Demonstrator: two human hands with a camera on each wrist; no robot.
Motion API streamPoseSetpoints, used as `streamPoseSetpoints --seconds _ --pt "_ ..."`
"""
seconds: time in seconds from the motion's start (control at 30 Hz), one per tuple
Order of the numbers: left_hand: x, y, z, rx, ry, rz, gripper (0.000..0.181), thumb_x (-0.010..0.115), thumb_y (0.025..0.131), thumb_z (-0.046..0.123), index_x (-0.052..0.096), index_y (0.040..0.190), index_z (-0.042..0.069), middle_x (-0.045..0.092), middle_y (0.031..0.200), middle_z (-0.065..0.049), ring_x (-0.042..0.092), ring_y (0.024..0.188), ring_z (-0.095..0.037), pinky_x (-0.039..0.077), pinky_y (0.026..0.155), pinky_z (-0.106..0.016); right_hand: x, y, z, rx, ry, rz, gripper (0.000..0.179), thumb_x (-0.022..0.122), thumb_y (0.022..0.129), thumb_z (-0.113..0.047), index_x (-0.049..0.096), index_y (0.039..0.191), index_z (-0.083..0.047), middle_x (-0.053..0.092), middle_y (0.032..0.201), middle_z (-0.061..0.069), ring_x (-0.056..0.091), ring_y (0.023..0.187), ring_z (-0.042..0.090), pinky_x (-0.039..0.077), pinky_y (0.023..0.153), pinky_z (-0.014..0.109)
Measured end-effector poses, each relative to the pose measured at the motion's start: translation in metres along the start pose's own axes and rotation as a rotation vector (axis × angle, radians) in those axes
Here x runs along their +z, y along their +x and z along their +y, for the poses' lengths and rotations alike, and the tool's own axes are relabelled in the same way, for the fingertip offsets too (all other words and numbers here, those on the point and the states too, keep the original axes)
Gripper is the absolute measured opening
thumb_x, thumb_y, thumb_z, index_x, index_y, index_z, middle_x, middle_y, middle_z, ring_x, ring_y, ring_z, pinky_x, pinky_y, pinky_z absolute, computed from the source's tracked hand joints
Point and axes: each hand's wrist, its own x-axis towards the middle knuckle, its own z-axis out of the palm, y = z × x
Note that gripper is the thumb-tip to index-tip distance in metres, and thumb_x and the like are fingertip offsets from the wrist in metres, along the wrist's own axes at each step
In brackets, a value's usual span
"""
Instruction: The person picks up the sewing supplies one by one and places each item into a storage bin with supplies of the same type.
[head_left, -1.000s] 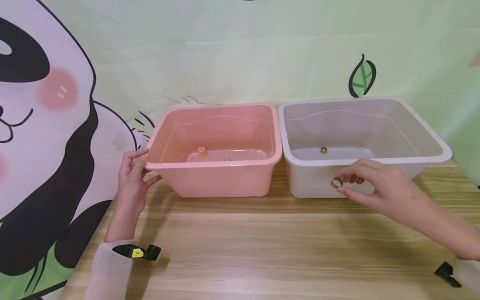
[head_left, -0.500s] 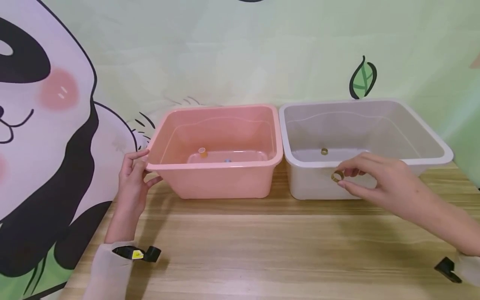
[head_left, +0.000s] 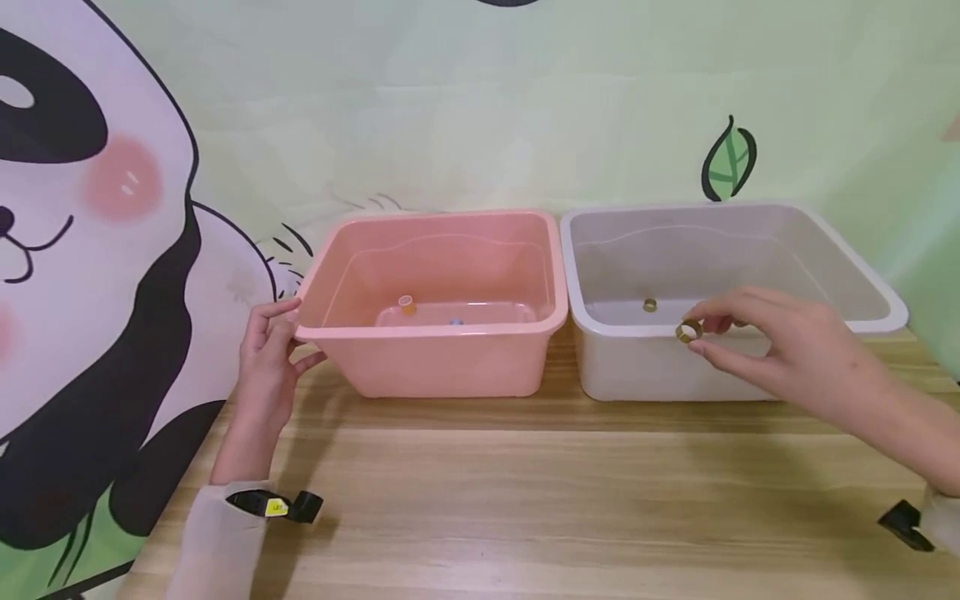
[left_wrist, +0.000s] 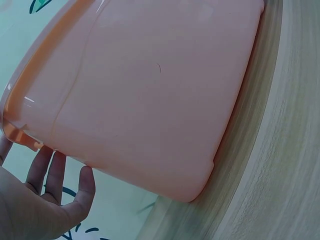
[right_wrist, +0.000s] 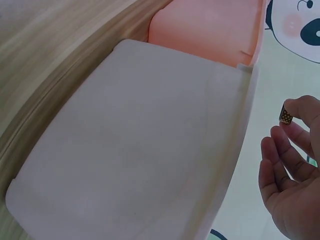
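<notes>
My right hand (head_left: 787, 342) pinches a gold ring (head_left: 689, 331) between thumb and index finger, in front of the grey basin's near rim. In the right wrist view the ring (right_wrist: 285, 116) shows a dotted pattern. Another gold ring (head_left: 650, 305) lies inside the grey basin (head_left: 637, 367); a bit of something gold shows behind my fingers. My left hand (head_left: 266, 358) grips the left rim of the pink basin (head_left: 450, 367). In the left wrist view several fingers of that hand (left_wrist: 50, 200) touch the basin under its rim.
Inside the pink basin are a small orange piece with a pale top (head_left: 407, 305) and a small blue piece (head_left: 456, 322), mostly hidden by the rim. Both basins stand side by side on a wooden table (head_left: 480, 500), before a printed backdrop (head_left: 465, 108).
My right hand has risen slightly and moved a little to the right with the ring, up to the grey basin's rim level in view. The left hand has stayed put.
</notes>
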Motion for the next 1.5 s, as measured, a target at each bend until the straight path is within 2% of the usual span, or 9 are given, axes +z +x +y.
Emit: streamPoseSetpoints --seconds 0.13,0.4,0.57,0.97,1.13,1.5 --pt "0.000 -0.001 -0.003 -0.021 0.003 -0.004 0.023 0.061 0.103 0.027 0.057 0.124 0.020 0.055 0.133 -0.001 0.058 0.100 -0.017 0.060 0.078 -0.033 -0.001 -0.002 0.003 0.026 -0.003 -0.011 0.039 0.088 0.073 -0.006 0.074 0.106 -0.023 0.070 0.096 -0.015 0.059 0.088 -0.001 0.047 0.073 0.011" --pt "-0.003 -0.002 -0.008 -0.035 0.015 0.021 0.021 0.056 0.104 0.021 0.056 0.124 0.019 0.051 0.135 0.001 0.057 0.101 -0.018 0.060 0.077 -0.032 -0.003 -0.002 0.006 -0.009 -0.007 0.003 0.039 0.088 0.071 -0.004 0.075 0.105 -0.020 0.071 0.094 -0.012 0.057 0.081 0.001 0.043 0.070 0.010" --pt "-0.003 -0.001 -0.008 -0.023 0.016 0.020 0.021 0.056 0.104 0.021 0.057 0.125 0.019 0.051 0.135 0.001 0.058 0.101 -0.017 0.060 0.077 -0.032 -0.008 -0.001 0.007 -0.011 -0.009 0.007 0.040 0.087 0.070 -0.002 0.075 0.104 -0.019 0.069 0.092 -0.011 0.054 0.079 0.001 0.042 0.068 0.009" --pt "0.000 0.003 -0.003 -0.005 0.016 0.005 0.023 0.058 0.103 0.023 0.056 0.126 0.019 0.052 0.134 -0.001 0.059 0.100 -0.017 0.061 0.077 -0.032 -0.020 0.006 0.010 0.070 -0.069 -0.045 0.034 0.087 0.076 -0.009 0.075 0.106 -0.020 0.065 0.090 -0.017 0.050 0.076 -0.001 0.039 0.066 0.010" --pt "-0.001 0.004 -0.002 -0.006 0.006 0.011 0.021 0.059 0.103 0.022 0.057 0.124 0.019 0.052 0.133 -0.001 0.059 0.099 -0.017 0.061 0.076 -0.032 -0.021 0.011 0.013 0.076 -0.079 -0.051 0.034 0.087 0.076 -0.009 0.075 0.106 -0.019 0.065 0.089 -0.015 0.053 0.075 0.004 0.039 0.066 0.010" --pt "0.000 0.004 -0.001 0.008 0.004 0.001 0.022 0.060 0.103 0.024 0.058 0.125 0.019 0.053 0.133 -0.001 0.059 0.099 -0.017 0.061 0.076 -0.033 -0.029 0.016 0.018 0.065 -0.079 -0.048 0.035 0.086 0.076 -0.007 0.074 0.107 -0.019 0.066 0.091 -0.014 0.055 0.078 0.001 0.041 0.064 0.009"
